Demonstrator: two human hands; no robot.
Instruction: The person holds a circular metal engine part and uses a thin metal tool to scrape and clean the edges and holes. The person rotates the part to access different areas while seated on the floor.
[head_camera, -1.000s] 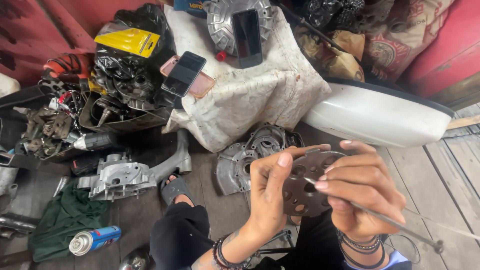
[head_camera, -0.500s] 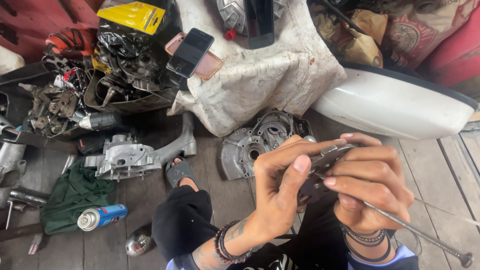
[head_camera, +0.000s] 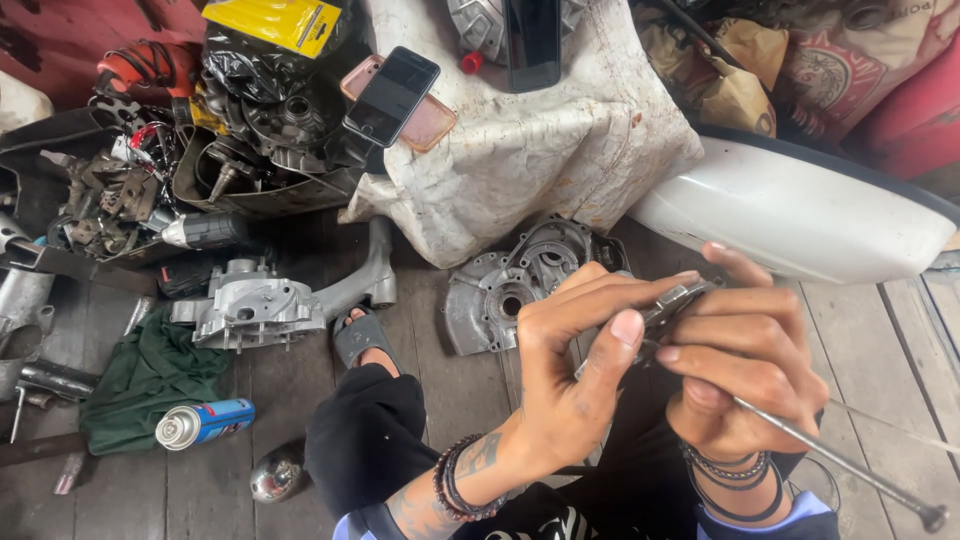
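Gripping 1 metal disc (head_camera: 668, 305) w/ 2 hands, left hand (head_camera: 570, 385), right hand (head_camera: 745, 370), 1 rod (head_camera: 840, 455)

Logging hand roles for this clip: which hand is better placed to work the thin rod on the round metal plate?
Right, likely. The right hand grips the thin metal rod with its tip at the round metal plate, while the left hand is occupied pinching and steadying that plate.

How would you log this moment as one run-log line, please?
left hand: grips metal disc | right hand: holds thin rod against disc | setting: wooden floor
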